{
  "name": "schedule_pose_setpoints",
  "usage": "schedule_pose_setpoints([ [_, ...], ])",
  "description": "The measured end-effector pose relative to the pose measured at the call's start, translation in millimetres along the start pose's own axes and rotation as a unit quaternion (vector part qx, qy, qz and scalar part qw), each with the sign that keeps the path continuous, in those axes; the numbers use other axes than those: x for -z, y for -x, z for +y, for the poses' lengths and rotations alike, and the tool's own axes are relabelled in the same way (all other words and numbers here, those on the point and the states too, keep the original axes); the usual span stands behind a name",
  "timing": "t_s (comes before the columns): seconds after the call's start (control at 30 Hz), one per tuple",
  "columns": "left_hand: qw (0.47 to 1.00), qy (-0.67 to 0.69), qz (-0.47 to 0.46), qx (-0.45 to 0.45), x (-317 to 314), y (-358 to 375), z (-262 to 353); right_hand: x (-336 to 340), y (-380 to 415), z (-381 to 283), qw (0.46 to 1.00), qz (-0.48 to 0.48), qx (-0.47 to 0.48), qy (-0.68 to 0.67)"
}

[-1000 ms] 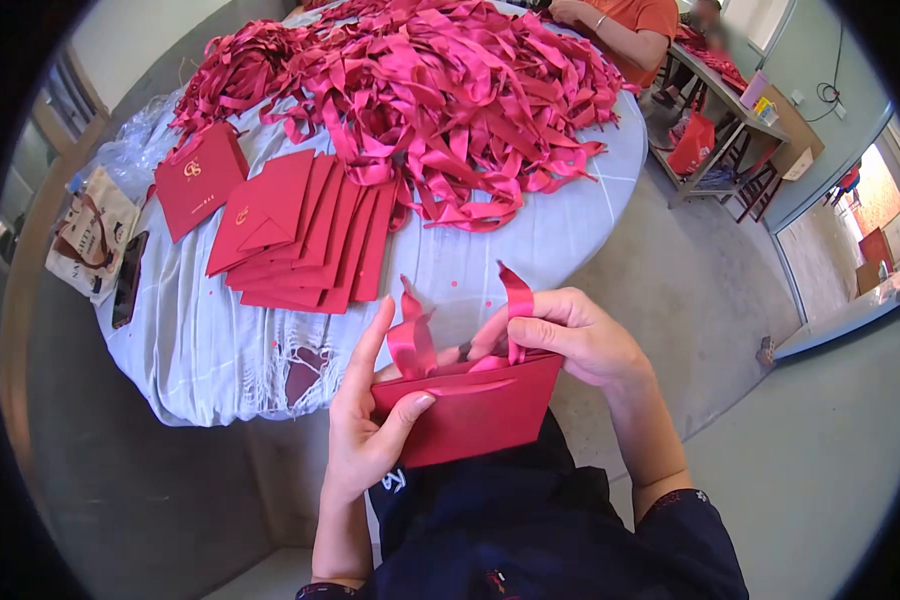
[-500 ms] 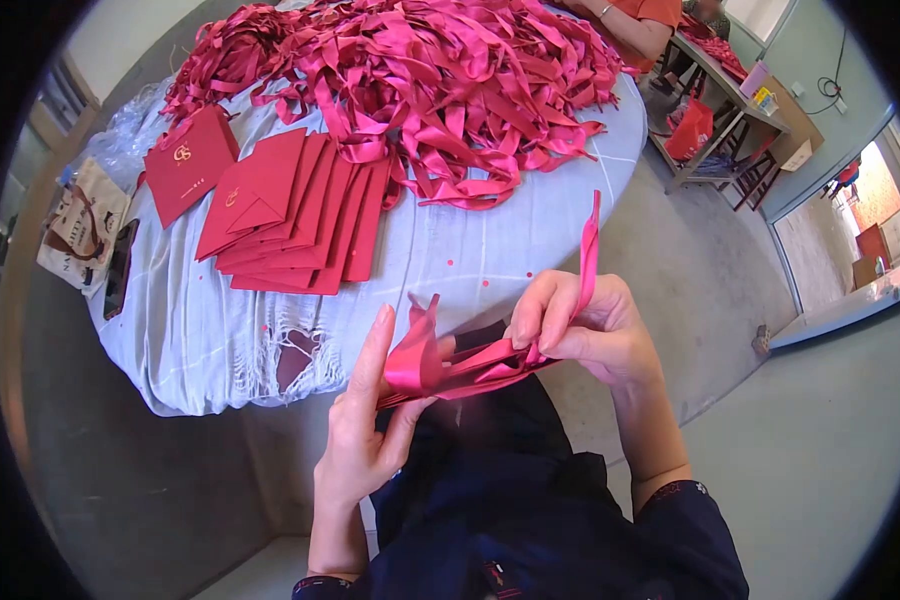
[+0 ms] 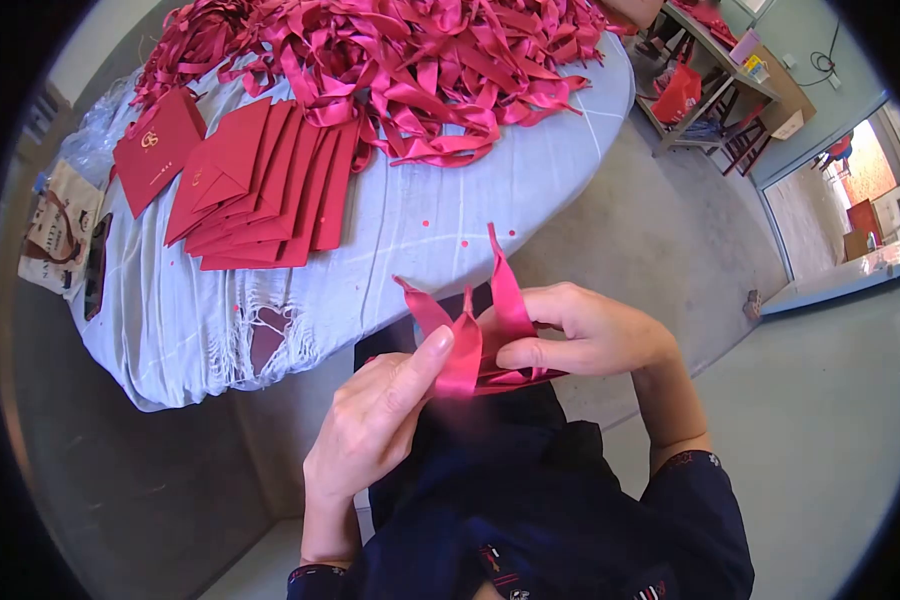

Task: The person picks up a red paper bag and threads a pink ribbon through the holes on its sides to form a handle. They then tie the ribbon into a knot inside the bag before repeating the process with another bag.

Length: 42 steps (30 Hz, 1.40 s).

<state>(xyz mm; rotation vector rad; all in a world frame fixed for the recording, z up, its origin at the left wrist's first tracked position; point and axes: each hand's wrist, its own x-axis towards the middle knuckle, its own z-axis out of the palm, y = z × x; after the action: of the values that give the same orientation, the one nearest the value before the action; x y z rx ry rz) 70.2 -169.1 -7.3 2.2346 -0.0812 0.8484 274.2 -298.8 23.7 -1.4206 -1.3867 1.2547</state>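
Note:
My left hand [image 3: 375,420] pinches red ribbon [image 3: 460,362] between thumb and fingers, below the table's front edge. My right hand [image 3: 585,335] grips the other side of it, with the thumb across the front. Three pointed ribbon ends stick up between and beside the hands. Dark red material lies behind and below the ribbon; its shape is mostly hidden by my fingers. On the table [image 3: 370,240], a fanned stack of red folded paper bags [image 3: 260,190] lies in front of a large heap of loose ribbons [image 3: 410,70].
A single red bag with gold print [image 3: 158,150] leans left of the stack. A phone [image 3: 97,265] and a cloth pouch [image 3: 58,230] lie at the left edge. At the back right is a bench [image 3: 715,60] with a red bag [image 3: 677,95] and stools [image 3: 745,145].
My hands have come closer together. The right hand has shifted lower and now holds the ribbon's side. More ribbon ends stand upright. The table has shifted up and left in view.

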Motion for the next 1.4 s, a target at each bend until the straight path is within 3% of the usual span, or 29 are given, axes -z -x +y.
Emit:
schedule_pose_setpoints([
  [0.1, 1.000, 0.015, -0.004, 0.004, -3.4, 3.6, 2.1, 1.4, -2.5, 6.7, 0.999, -0.026, 0.032, 0.016],
  [0.13, 1.000, 0.020, -0.012, 0.015, -3.5, 5.6, 2.6, -1.7, -2.7, 10.4, 0.999, 0.006, 0.052, -0.008],
  [0.23, 0.999, 0.045, -0.024, 0.017, -4.9, 7.4, 3.9, -3.8, -1.1, 7.2, 0.996, 0.015, -0.015, -0.084],
  [0.4, 0.995, 0.081, -0.054, 0.019, -5.7, 13.4, 4.6, -7.8, -0.2, 13.9, 0.999, 0.029, 0.014, -0.030],
  [0.57, 0.997, 0.075, -0.001, -0.016, -14.2, 26.6, -4.0, -11.8, 1.2, 8.2, 0.998, 0.063, 0.015, -0.018],
  [0.63, 0.998, 0.066, 0.006, -0.015, -14.8, 29.2, -5.7, -11.8, 2.6, 13.1, 0.978, 0.152, 0.135, 0.053],
  [0.83, 0.997, 0.065, 0.032, -0.017, -16.1, 42.0, -8.1, -12.5, 21.5, 13.1, 0.970, 0.162, 0.150, 0.106],
  [0.9, 0.997, 0.072, 0.034, -0.023, -16.6, 48.1, -11.2, -14.5, 24.2, 13.0, 0.949, 0.166, 0.168, 0.211],
  [1.0, 0.998, 0.061, 0.011, -0.010, -17.9, 62.5, -14.9, -21.8, 26.9, 16.0, 0.940, 0.175, 0.173, 0.235],
  [1.07, 0.992, 0.092, 0.047, 0.073, -21.5, 70.4, -14.4, -24.6, 27.3, 16.4, 0.938, 0.176, 0.173, 0.244],
  [1.17, 0.973, 0.173, 0.091, 0.121, -27.9, 65.2, -11.7, -26.5, 29.0, 14.2, 0.934, 0.186, 0.184, 0.244],
  [1.27, 0.984, 0.097, 0.075, 0.129, -27.6, 59.0, -8.8, -27.1, 30.4, 10.8, 0.928, 0.199, 0.176, 0.260],
  [1.4, 0.972, 0.145, 0.105, 0.152, -31.1, 60.8, -9.8, -33.0, 26.9, 16.2, 0.905, 0.231, 0.202, 0.293],
])
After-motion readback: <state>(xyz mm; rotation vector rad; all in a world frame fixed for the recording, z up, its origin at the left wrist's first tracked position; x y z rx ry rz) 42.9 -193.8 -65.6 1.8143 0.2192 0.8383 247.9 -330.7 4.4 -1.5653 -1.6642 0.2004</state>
